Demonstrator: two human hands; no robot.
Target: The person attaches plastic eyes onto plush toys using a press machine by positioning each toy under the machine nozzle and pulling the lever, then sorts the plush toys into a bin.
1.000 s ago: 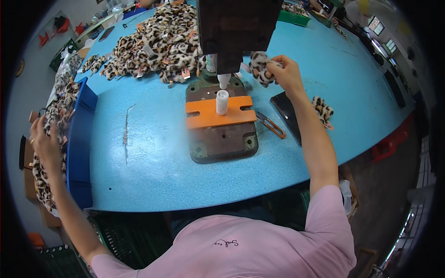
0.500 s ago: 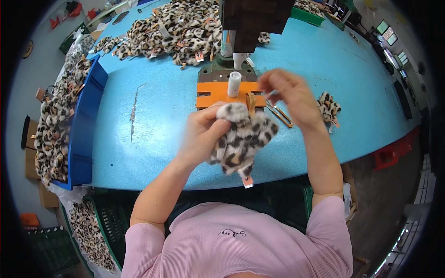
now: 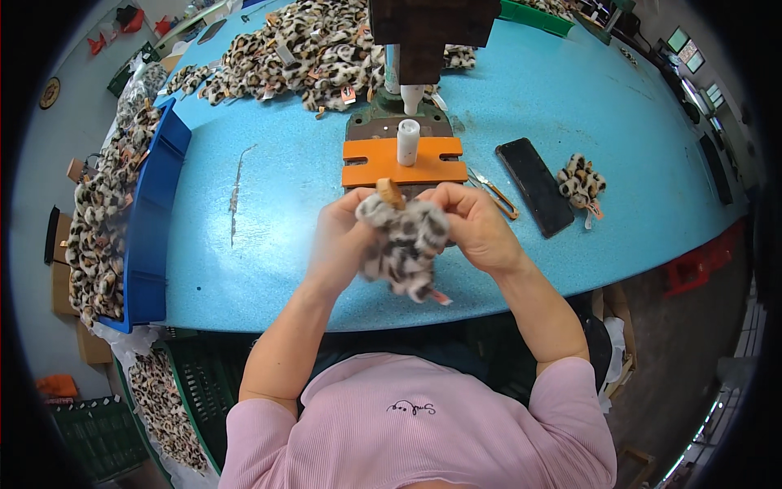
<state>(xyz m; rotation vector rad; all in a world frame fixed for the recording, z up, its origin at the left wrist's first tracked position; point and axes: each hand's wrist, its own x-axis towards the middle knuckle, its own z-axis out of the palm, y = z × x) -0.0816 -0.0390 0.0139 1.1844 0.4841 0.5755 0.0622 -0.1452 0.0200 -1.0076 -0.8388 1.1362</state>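
Gripping leopard-print plush (image 3: 403,244), both hands (image 3: 407,232) seemingly curled.

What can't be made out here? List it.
- Head view: the left hand is motion-blurred; its fingers don't show apart.
- The leopard plush piece is half covered by both hands; right hand.
- The press head is cut off by the top edge.
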